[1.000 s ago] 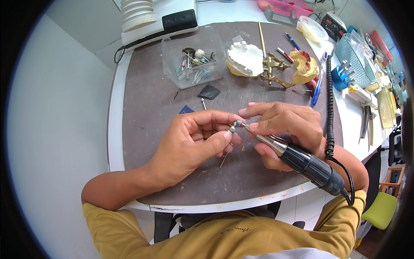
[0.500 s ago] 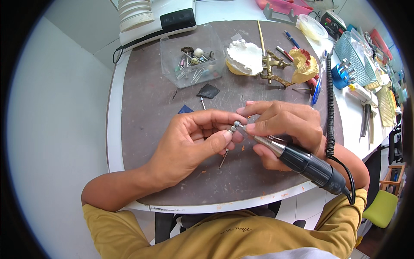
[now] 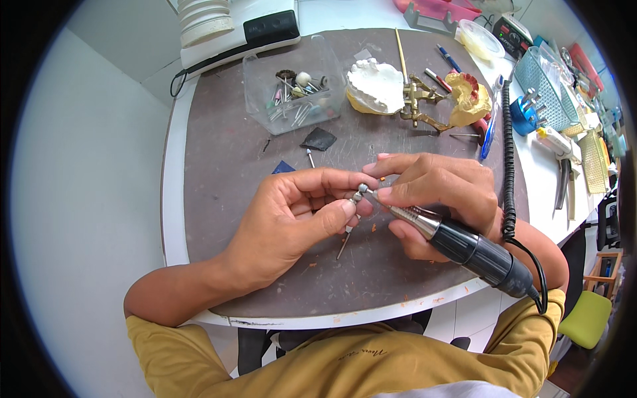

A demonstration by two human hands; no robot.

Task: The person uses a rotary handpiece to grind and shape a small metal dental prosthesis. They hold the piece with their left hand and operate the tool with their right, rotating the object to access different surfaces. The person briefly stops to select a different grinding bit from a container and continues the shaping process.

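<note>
My left hand [image 3: 292, 219] pinches a small silvery metal piece [image 3: 356, 198], which looks like a dental casting, between thumb and fingertips. My right hand [image 3: 448, 189] grips a black and silver rotary handpiece [image 3: 468, 251] slanting up to the left. Its small grey tip [image 3: 363, 189] meets or nearly meets the metal piece; contact is too small to make out. Under my left fingers a thin-shanked bur [image 3: 344, 244] lies on the brown mat [image 3: 265, 295]. Another bur [image 3: 310, 158] lies just beyond my left hand, near a dark square scrap [image 3: 318, 138] and a blue scrap [image 3: 283, 167].
A clear box [image 3: 262, 99] of burs stands at the back. Right of it are a white plaster cast [image 3: 375, 86] and a brass articulator [image 3: 415, 99] bearing a yellow cast [image 3: 468, 106]. The handpiece's coiled cord [image 3: 507, 159] runs along the right. Baskets [image 3: 545, 86] crowd the right side.
The metal piece has shifted very slightly between my left fingertips. Both hands keep nearly the same place and grip.
</note>
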